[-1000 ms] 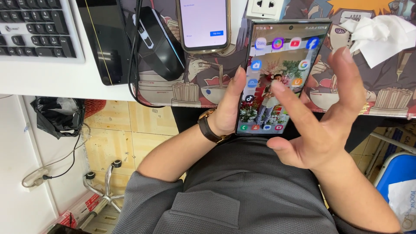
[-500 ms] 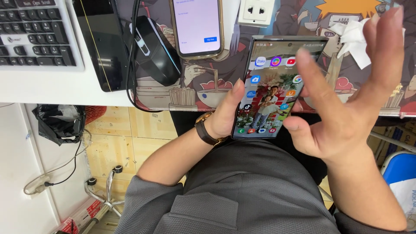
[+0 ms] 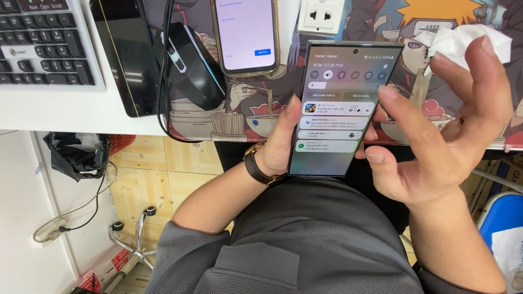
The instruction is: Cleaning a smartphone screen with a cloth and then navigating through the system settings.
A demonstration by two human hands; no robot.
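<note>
My left hand grips a large smartphone by its left edge, held upright over my lap at the desk's front edge. Its screen shows a pulled-down panel of toggles and several notification cards. A brown-strapped wristwatch sits on that wrist. My right hand hovers to the right of the phone, fingers spread, the index fingertip at the screen's right edge near the toggles. It holds nothing.
On the desk lie a second phone with a lit screen, a black mouse, a black slab-like device, a keyboard, a white socket and a crumpled tissue, on an illustrated mat.
The phone's screen switched from a home screen with app icons to the pulled-down notification panel. My right hand rose away, then came down beside the screen's right edge.
</note>
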